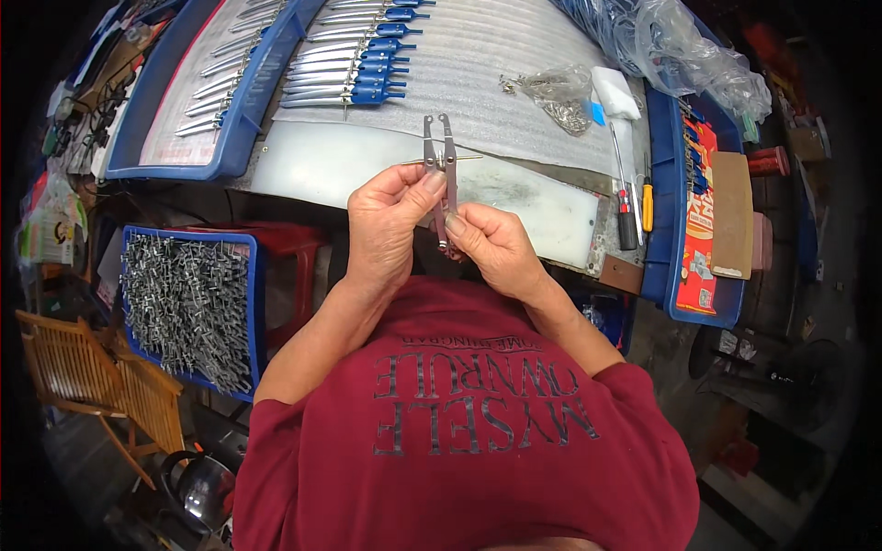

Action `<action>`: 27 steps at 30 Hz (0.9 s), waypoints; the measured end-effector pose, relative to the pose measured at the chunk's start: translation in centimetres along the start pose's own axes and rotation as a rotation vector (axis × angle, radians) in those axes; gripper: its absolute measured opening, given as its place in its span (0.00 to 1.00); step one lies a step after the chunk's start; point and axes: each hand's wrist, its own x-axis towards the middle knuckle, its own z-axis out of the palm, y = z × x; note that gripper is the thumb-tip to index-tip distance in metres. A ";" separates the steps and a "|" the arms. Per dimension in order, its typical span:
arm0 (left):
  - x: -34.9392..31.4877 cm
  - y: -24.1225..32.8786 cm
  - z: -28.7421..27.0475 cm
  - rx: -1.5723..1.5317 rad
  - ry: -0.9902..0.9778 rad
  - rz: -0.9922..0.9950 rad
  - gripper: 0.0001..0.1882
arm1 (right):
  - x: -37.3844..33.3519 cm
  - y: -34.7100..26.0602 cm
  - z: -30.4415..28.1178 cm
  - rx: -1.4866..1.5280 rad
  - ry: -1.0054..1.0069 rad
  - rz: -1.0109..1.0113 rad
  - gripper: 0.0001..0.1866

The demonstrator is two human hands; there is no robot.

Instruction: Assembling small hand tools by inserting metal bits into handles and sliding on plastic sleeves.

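Observation:
Between my two hands is a grey metal linkage [450,147] with two flat, hooked arms held upright, hinged lower down. My left hand [381,225] pinches it from the left, thumb across the middle near the pivot. My right hand [501,246] grips its lower right part with thumb and bent fingers. A thin rod [469,158] crosses behind the arms at pivot height; whether it is joined to the linkage is hard to tell. The linkage's bottom end is partly hidden by my fingers. Below it lies the white board [317,165] at the table's near edge.
Silver-and-blue tools [367,69] lie in a row on foam sheeting [478,55]; more fill a blue tray [234,147] at left. Screwdrivers [648,207] and a bag of small parts [565,96] lie right. A blue bin [253,303] of metal pieces stands lower left.

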 end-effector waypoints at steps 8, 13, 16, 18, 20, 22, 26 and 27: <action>-0.6 0.0 0.6 0.031 0.015 0.004 0.07 | 0.4 -0.7 -0.8 0.011 0.302 -0.138 0.10; -0.9 -0.1 0.9 0.086 -0.018 -0.043 0.07 | 0.9 -1.8 -1.1 0.053 0.313 -0.191 0.10; -1.0 0.0 1.2 0.127 -0.027 -0.050 0.06 | 0.9 -1.7 -1.0 -0.017 0.342 -0.173 0.09; -0.9 -0.4 0.9 0.109 -0.050 -0.043 0.07 | 0.9 -1.6 -1.0 0.002 0.346 -0.165 0.08; -0.9 -0.6 0.8 0.091 -0.072 -0.037 0.07 | 0.9 -1.6 -0.9 0.023 0.350 -0.155 0.08; -0.8 -0.7 1.1 0.068 -0.028 -0.007 0.08 | 0.9 -1.6 -0.7 0.066 0.359 -0.173 0.07; -0.8 -0.7 1.0 0.074 -0.074 0.009 0.09 | 0.8 -1.5 -0.7 0.056 0.361 -0.159 0.07; -0.8 -0.5 1.0 0.080 -0.065 0.006 0.09 | 0.7 -1.5 -0.7 0.046 0.358 -0.160 0.07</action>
